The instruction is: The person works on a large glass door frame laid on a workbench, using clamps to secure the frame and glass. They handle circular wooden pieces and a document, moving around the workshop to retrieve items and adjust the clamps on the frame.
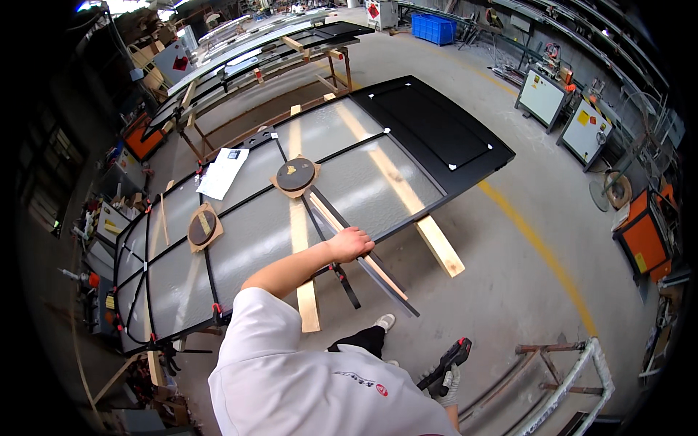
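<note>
Probably light and whippy, long, thin grey and wood-coloured strips (390,279) lie gripped under the bare left hand (350,244), best held mid-length; the gloved right hand (450,387) grasps a black-and-red power tool (452,357).

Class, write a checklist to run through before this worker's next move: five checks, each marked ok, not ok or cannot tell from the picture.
1. Left hand has hold of the strips: ok, fingers closed over them.
2. Strips lie wholly on the panel: not ok, their near ends jut past its edge.
3. Strips clear of the right disc: cannot tell, their far ends lie close to it.
4. Right hand has hold of the black-and-red tool: ok, held low beside the body.
5. Paper clear of the strips: ok, it lies apart, to their left.
</note>
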`<state>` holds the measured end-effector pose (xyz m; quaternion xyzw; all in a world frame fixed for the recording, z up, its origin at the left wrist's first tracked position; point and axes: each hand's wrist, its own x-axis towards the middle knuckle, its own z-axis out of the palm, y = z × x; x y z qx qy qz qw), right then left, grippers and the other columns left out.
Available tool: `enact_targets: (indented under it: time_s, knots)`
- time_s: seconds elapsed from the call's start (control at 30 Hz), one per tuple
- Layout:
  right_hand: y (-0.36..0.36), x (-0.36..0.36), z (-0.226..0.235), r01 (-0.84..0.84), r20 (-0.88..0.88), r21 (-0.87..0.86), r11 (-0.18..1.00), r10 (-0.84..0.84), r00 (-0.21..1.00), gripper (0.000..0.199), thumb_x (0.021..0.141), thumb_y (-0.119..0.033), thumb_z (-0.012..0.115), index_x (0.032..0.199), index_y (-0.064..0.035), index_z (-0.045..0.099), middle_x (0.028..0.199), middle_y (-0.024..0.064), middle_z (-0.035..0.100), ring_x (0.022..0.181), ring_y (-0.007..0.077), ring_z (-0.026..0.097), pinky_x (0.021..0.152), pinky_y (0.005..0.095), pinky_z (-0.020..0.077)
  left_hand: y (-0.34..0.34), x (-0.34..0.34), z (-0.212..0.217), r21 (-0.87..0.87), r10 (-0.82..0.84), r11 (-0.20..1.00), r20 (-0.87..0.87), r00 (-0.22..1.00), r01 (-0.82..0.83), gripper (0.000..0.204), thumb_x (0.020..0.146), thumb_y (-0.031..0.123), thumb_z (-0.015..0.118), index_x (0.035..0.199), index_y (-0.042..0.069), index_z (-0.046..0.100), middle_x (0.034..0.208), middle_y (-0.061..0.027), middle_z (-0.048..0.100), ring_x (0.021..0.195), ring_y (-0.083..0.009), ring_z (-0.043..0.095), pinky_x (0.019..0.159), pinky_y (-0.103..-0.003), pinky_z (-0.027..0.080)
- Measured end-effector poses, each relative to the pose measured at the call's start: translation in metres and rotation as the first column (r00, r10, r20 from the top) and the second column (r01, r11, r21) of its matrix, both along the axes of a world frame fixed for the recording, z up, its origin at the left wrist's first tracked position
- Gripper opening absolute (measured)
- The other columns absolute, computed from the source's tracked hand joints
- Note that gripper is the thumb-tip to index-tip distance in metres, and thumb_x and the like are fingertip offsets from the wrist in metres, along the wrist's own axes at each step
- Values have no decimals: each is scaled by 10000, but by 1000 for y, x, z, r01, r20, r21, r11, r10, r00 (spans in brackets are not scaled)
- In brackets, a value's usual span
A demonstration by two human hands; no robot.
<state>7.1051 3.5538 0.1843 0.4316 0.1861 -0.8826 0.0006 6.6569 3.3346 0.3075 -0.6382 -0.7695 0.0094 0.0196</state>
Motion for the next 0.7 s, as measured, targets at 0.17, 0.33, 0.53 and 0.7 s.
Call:
enact_targets:
  time_s: [0.17, 0.33, 0.53, 0.7]
  knots:
    - [6, -40, 37, 8, -12, 49, 999, -8, 1000, 459, 747, -489, 565, 894, -56, 528, 771, 95, 548, 751, 280, 552, 786, 425, 451, 28, -60, -25, 58, 23, 998, 120, 992, -30, 180, 636, 145, 601, 768, 95, 488, 756, -69, 531, 783, -264, 547, 691, -376, 421]
    - [40, -70, 31, 71, -53, 20, 997, -69, 996, 498, 745, -536, 546, 900, -64, 520, 767, 107, 543, 735, 289, 548, 748, 451, 456, 84, -73, -14, -64, 178, 984, 347, 921, -166, 265, 583, 154, 623, 792, 63, 488, 751, -133, 556, 760, -342, 556, 644, -437, 445]
    - [49, -84, 37, 205, -33, -69, 976, -208, 978, 592, 701, -586, 551, 852, -14, 553, 747, 127, 556, 714, 308, 542, 778, 483, 425, 144, -94, -7, -53, 254, 966, 389, 886, -254, 326, 571, 158, 646, 825, 50, 473, 751, -166, 572, 739, -375, 562, 634, -460, 452]
    - [57, -82, 41, 229, -39, -86, 970, -233, 972, 587, 714, -585, 539, 853, -15, 552, 756, 133, 552, 727, 317, 548, 785, 493, 428, 127, -155, -47, 49, 144, 985, 302, 942, -167, 267, 581, 57, 609, 814, 81, 482, 816, -123, 561, 849, -324, 545, 734, -418, 428]
